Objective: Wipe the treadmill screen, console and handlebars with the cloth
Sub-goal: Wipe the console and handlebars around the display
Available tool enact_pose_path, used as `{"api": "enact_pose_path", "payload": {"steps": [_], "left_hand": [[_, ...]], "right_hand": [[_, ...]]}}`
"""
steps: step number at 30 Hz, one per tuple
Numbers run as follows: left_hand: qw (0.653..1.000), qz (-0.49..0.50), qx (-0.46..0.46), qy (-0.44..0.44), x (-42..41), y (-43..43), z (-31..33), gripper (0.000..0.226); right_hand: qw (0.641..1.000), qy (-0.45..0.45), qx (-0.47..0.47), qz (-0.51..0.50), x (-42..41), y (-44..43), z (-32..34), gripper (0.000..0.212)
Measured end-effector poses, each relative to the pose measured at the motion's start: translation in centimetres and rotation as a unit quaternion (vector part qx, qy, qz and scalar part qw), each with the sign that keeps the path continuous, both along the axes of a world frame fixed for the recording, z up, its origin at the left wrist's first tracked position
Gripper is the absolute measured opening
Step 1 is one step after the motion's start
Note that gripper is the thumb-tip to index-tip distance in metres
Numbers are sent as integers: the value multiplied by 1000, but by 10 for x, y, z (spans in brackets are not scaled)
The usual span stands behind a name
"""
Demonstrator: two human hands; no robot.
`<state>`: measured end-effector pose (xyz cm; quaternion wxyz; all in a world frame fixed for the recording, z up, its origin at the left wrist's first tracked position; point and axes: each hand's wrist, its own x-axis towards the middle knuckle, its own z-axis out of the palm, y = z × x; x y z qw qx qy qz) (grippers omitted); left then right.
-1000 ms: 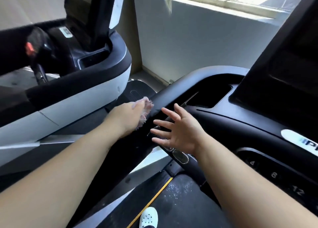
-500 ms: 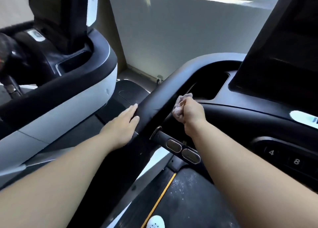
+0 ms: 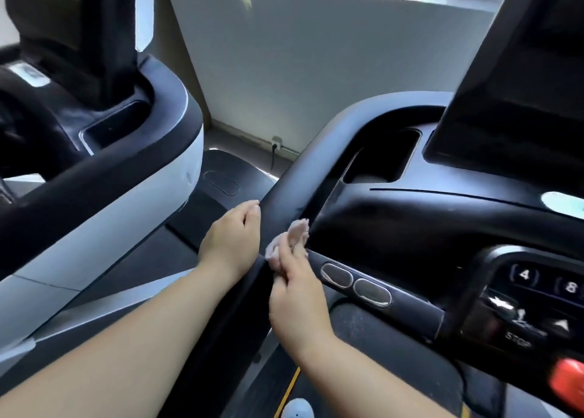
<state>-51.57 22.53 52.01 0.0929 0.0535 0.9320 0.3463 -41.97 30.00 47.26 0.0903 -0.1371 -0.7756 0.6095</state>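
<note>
A small pinkish-white cloth [image 3: 295, 233] lies against the inner side of the treadmill's black left handlebar [image 3: 316, 152], where the crossbar with two metal pads [image 3: 357, 283] joins it. My right hand [image 3: 297, 294] pinches the cloth between thumb and fingers and presses it to the bar. With its fingers nearly straight, my left hand [image 3: 232, 240] rests on the bar's outer side. The dark screen [image 3: 521, 86] rises at the upper right, above the glossy black console [image 3: 410, 221].
A second treadmill [image 3: 126, 196], black and white, stands close on the left. The console holds a recessed tray [image 3: 382, 161], number keys [image 3: 524, 274] and a red stop button [image 3: 568, 383]. A grey wall [image 3: 316, 54] with a floor socket [image 3: 276, 141] lies ahead. My white shoe [image 3: 297, 408] is on the belt.
The cloth went from my left hand to my right. My right hand then slid it down the handlebar toward me, to the crossbar joint. My left hand stays on the bar's outer side.
</note>
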Motion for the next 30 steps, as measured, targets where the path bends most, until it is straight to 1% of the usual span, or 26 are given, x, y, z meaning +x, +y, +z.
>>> {"api": "enact_pose_path", "payload": {"steps": [2,3,5,7,8,9,10,11,12,13,14,16,17,18,19,20,21,23,25,26,27,28,30], "left_hand": [[999,-1,38,-9,-1,1,2,34],[998,-1,63,-7,0,1,4,35],[993,7,114,16,6,5,10,33],[982,14,186,17,19,19,19,27],[971,11,238,-6,27,30,25,24],[954,2,295,-57,36,44,32,22],[930,-10,344,-125,45,58,40,20],[906,-24,379,-189,54,73,49,20],[889,-39,394,-230,63,87,57,20],[879,-51,406,-246,72,101,64,20],[871,-57,420,-247,83,115,71,22],[861,-81,441,-240,103,140,80,37],[864,-108,435,-229,116,151,84,35],[870,-128,426,-213,129,162,89,26],[873,-132,427,-197,141,173,94,14],[874,-119,434,-184,152,183,97,9],[872,-98,446,-174,162,192,102,14],[850,-78,486,-188,180,204,110,21],[823,-108,505,-235,199,211,121,13],[824,-126,492,-252,208,214,127,8],[836,-140,465,-256,217,217,132,11],[852,-152,436,-247,223,219,133,21],[874,-159,398,-229,229,222,137,49]], "right_hand": [[998,7,-33,58,15,6,8,35],[996,1,-71,61,20,13,15,29],[983,-15,-184,1,24,36,35,26],[944,-34,-326,-44,25,69,56,30],[927,-31,-372,-39,27,88,65,36],[916,-18,-401,-17,32,107,78,42],[911,-4,-413,6,39,125,89,43],[910,7,-413,24,47,142,100,36],[916,9,-401,26,56,158,108,25],[923,1,-385,18,66,175,117,15],[931,-8,-365,11,77,192,124,13],[944,-15,-329,5,100,225,135,15],[951,-15,-308,2,113,238,141,18],[957,-15,-290,-5,124,253,145,21],[958,-13,-287,-9,136,265,150,23],[956,-9,-293,-12,147,278,154,24],[951,-8,-309,-7,158,288,159,26],[944,-22,-329,22,178,305,166,40],[943,-38,-327,48,195,314,170,43],[944,-41,-321,62,201,317,171,42],[944,-42,-318,74,207,317,172,38],[943,-38,-320,83,212,316,172,31],[940,-27,-326,95,217,315,171,21]]}}
